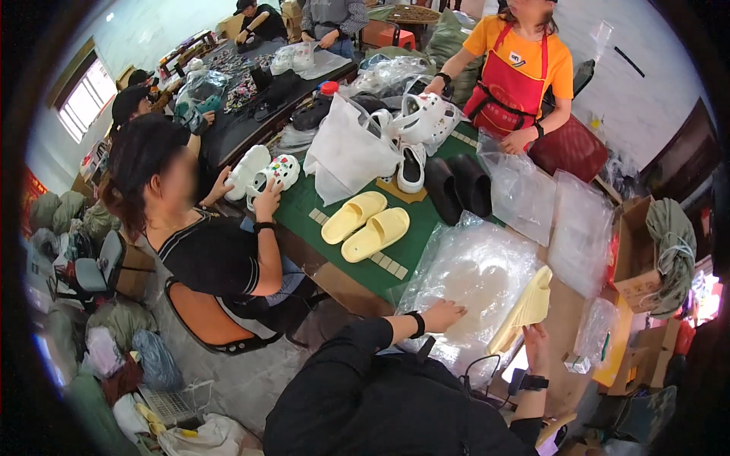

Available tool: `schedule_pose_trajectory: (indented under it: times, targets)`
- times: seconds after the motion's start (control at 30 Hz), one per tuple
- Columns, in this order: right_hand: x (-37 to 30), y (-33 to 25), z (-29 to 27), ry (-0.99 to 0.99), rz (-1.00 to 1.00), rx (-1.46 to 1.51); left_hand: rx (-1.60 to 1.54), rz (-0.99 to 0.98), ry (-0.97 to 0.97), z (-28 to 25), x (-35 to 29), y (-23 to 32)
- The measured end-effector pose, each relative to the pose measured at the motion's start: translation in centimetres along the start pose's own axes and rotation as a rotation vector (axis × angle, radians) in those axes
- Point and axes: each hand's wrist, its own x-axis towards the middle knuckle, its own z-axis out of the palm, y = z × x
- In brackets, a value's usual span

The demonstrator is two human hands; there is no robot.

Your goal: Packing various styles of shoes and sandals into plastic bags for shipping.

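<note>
My right hand [537,348] is closed around the lower edge of a pale yellow slide slipper [526,310], which is tilted up on its side at the right of the plastic. Whether a second slipper is behind it, I cannot tell. My left hand [443,315] rests with outstretched fingers on a stack of clear plastic bags [475,262]. Beyond the bags, a pair of yellow slide slippers [375,235] lies on the green mat [334,262]. Black slippers [458,186] are further back, next to a white clog [411,167].
On the left, a seated co-worker holds white clogs with charms [275,173]. Across the table, a person in a red apron [508,83] handles clear bags [525,178]. A white plastic sack [350,152] stands mid-table. At the right are a cardboard box [637,251] and more flat bags [582,232].
</note>
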Motion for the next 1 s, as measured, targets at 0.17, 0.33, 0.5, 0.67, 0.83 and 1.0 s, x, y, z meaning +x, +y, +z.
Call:
schedule_pose_trajectory:
  times: [0.17,0.33,0.5,0.67,0.83,1.0]
  targets:
    - [-0.1,-0.5,0.6,0.075,-0.027,-0.035,0.147,0.065,0.067,-0.1,-1.1,-0.8]
    - [-2.0,1.9,-1.0,0.153,-0.028,0.078,0.122,0.119,-0.010,0.7,-1.6,-1.7]
    - [-2.9,1.3,1.0,0.155,0.125,-0.101,0.162,0.126,0.015,0.4,-1.4,-2.3]
    - [-4.9,-0.3,3.0,0.124,0.180,-0.135,0.036,0.144,0.105,0.8,0.3,-4.3]
    - [-7.4,-2.2,6.4,-0.181,0.278,-0.221,-0.489,0.032,0.276,3.7,0.7,-8.5]
    - [-10.1,4.2,5.6,-0.408,0.355,-0.360,-0.110,0.206,0.025,1.1,2.7,-5.6]
